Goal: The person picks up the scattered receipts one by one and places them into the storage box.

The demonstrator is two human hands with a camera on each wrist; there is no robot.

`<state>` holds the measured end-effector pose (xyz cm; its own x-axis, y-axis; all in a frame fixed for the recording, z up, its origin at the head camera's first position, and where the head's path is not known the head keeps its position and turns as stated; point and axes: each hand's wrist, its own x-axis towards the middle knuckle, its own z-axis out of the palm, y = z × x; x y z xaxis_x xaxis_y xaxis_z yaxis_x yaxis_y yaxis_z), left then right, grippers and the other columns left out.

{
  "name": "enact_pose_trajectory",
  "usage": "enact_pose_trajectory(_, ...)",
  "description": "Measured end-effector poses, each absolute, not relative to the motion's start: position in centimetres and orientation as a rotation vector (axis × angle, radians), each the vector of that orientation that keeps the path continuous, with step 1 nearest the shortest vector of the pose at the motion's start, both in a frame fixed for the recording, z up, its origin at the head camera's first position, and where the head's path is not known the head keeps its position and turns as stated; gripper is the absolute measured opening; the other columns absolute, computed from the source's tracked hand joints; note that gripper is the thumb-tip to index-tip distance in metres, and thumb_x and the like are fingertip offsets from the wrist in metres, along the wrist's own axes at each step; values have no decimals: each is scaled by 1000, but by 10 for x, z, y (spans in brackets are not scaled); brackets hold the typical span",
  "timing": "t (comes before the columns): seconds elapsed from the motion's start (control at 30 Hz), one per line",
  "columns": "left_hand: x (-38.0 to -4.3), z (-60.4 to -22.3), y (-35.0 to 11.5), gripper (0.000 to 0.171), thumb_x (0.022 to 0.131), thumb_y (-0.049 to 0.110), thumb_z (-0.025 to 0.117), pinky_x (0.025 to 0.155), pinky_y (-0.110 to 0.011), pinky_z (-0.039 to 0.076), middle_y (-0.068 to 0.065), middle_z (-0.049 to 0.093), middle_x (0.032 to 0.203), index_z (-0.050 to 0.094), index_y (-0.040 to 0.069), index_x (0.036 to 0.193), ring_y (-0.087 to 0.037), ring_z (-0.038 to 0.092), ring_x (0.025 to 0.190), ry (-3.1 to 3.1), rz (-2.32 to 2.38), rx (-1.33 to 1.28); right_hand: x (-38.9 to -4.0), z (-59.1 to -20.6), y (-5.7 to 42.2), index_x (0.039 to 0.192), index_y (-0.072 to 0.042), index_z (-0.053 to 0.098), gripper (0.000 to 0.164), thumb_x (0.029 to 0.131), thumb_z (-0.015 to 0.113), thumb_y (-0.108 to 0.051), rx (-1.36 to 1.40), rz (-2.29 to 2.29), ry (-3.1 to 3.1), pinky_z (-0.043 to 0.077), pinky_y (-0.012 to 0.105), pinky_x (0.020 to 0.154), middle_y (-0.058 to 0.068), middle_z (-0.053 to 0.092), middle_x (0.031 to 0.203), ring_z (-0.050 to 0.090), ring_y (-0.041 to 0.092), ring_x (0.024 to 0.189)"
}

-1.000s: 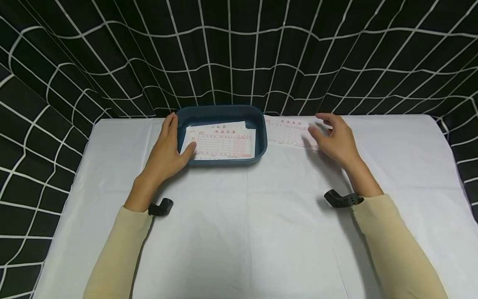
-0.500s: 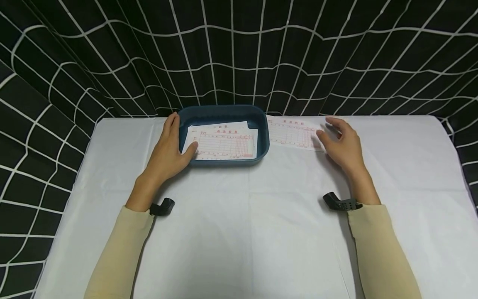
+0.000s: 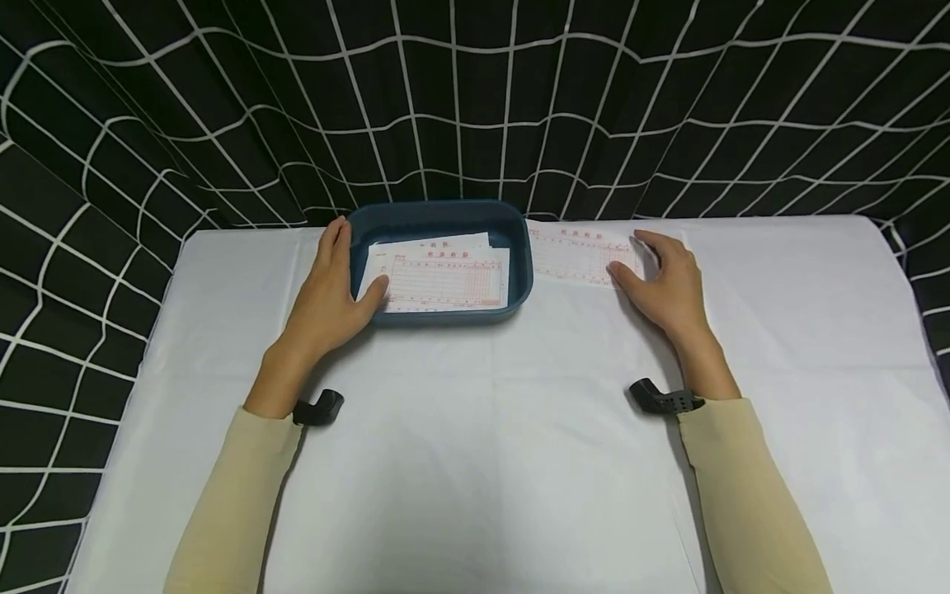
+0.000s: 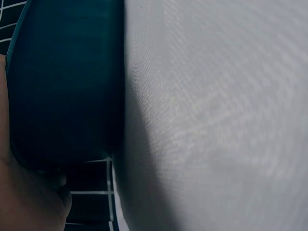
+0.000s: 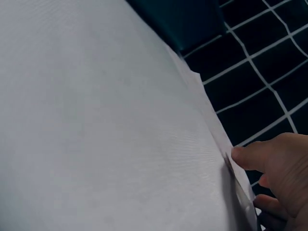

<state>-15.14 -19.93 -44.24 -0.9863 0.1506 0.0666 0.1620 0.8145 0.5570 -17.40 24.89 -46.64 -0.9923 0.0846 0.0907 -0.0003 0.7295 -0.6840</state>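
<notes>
In the head view, a dark blue plastic tray (image 3: 445, 318) holds several white slips printed with red table lines (image 3: 445, 285), lying overlapped. My left hand (image 3: 326, 289) grips the tray's left end, thumb over the rim inside and fingers along the outer wall. A similar red-printed slip (image 3: 571, 252) lies on the cloth to the tray's right. My right hand (image 3: 668, 285) is at that slip's right end, with thumb and index finger apart over it. In the right wrist view, the thumb (image 5: 245, 156) meets the slip's edge; whether it presses is unclear.
White cloth (image 3: 475, 462) covers the table. Behind its far edge hangs a black curtain with white grid lines (image 3: 475, 99). A black wrist device (image 3: 319, 408) sits on the left wrist, and another black device (image 3: 664, 398) on the right.
My right hand first drew slightly away from the loose slip, then came back left over its right end. The left hand keeps its hold on the tray.
</notes>
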Motion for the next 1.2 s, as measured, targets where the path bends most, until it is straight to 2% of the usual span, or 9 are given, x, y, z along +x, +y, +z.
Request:
enact_pose_trajectory(0.23, -152, -442, -199, 90, 102, 38, 60, 131, -57, 27, -17, 11, 179, 14, -4, 168, -37, 22, 165, -2974, -928, -262, -175, -471, 246, 164, -1, 33, 82, 96, 72, -26, -58, 1046, -2868, 22, 67, 124, 28, 43, 164, 36, 53, 152)
enact_pose_trajectory(0.37, -152, -443, -198, 90, 102, 39, 60, 131, -56, 27, -16, 10, 179, 14, -3, 168, -36, 22, 165, -2972, -937, -262, -175, -472, 246, 166, -2, 29, 83, 98, 70, -25, -44, 1037, -2885, 18, 68, 125, 26, 39, 167, 33, 53, 155)
enact_pose_trajectory(0.53, -152, -443, -198, 90, 102, 38, 61, 131, -55, 28, -15, 11, 179, 15, -4, 168, -36, 23, 164, -2964, -931, -267, -174, -469, 243, 164, -5, 35, 79, 97, 73, -23, -92, 1043, -2859, 22, 66, 127, 26, 45, 163, 37, 52, 154)
enact_pose_trajectory(0.67, -152, -444, -198, 91, 102, 39, 61, 131, -55, 28, -15, 10, 179, 15, -3, 168, -36, 23, 164, -2967, -927, -264, -172, -465, 238, 161, -7, 43, 76, 94, 77, -19, -130, 1072, -2808, 31, 61, 125, 25, 53, 157, 45, 50, 150)
enact_pose_trajectory(0.8, -151, -444, -199, 90, 102, 39, 60, 131, -56, 28, -15, 10, 179, 15, -3, 168, -36, 23, 164, -2972, -925, -257, -172, -464, 234, 153, -5, 54, 65, 93, 78, -15, -118, 1060, -2769, 39, 58, 122, 25, 59, 152, 52, 46, 146)
enact_pose_trajectory(0.9, -151, -444, -200, 90, 102, 38, 60, 131, -56, 28, -14, 10, 179, 14, -3, 168, -36, 23, 164, -2970, -922, -255, -172, -463, 230, 144, -2, 62, 55, 93, 78, -14, -105, 1031, -2742, 44, 58, 116, 26, 64, 146, 57, 45, 141)
enact_pose_trajectory(1.03, -152, -443, -200, 90, 102, 38, 60, 131, -55, 29, -14, 10, 179, 15, -3, 168, -36, 24, 164, -2967, -922, -258, -172, -464, 228, 133, -2, 70, 42, 92, 76, -12, -91, 1002, -2685, 49, 60, 102, 27, 71, 132, 67, 45, 126)
enact_pose_trajectory(1.2, -152, -443, -200, 90, 102, 38, 60, 131, -56, 29, -14, 10, 179, 14, -3, 168, -36, 25, 164, -2975, -920, -255, -172, -465, 227, 125, -2, 75, 33, 92, 71, -6, -94, 983, -2626, 49, 59, 87, 27, 76, 115, 71, 42, 105)
